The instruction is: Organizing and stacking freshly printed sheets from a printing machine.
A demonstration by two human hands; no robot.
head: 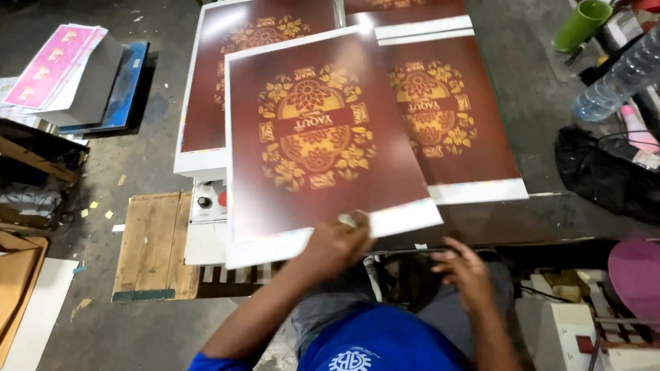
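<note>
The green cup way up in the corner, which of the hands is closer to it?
Right. The right hand rests at the table's near edge, below the green cup on the same side. The left hand holds the dark red printed sheet, farther across from it.

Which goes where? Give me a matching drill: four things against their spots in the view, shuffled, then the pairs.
1 green cup
2 clear plastic bottle
3 pink printed stack
4 wooden pallet

a far left, upper corner
b lying at the right edge
c floor, lower left
d top right corner

Pairs: 1-d, 2-b, 3-a, 4-c. The left hand pinches the top maroon sheet.
</note>
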